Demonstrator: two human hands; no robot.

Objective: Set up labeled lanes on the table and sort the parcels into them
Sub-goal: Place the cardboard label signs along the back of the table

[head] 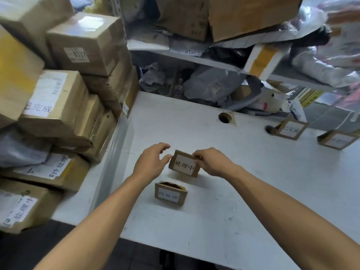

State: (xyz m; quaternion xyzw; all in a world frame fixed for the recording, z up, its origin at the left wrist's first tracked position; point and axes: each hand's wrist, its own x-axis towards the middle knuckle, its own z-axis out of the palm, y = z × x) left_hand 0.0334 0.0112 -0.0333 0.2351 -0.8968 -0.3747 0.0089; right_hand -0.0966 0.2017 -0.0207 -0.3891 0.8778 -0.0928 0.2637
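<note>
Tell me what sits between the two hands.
In the head view, the small cardboard sign labelled 处理中 sits between them: the right hand pinches its top corner, the left hand is beside its left edge.

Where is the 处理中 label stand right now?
In the head view the 处理中 label stand sits mid-table, pinched by the right hand, left hand beside it, just beyond the 待处理 stand.

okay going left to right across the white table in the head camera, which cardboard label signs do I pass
The 待处理 sign nearest you → the 处理中 sign, which the right hand pinches at its top → the 已完成 sign → a fourth sign, its writing too blurred to read.
</note>
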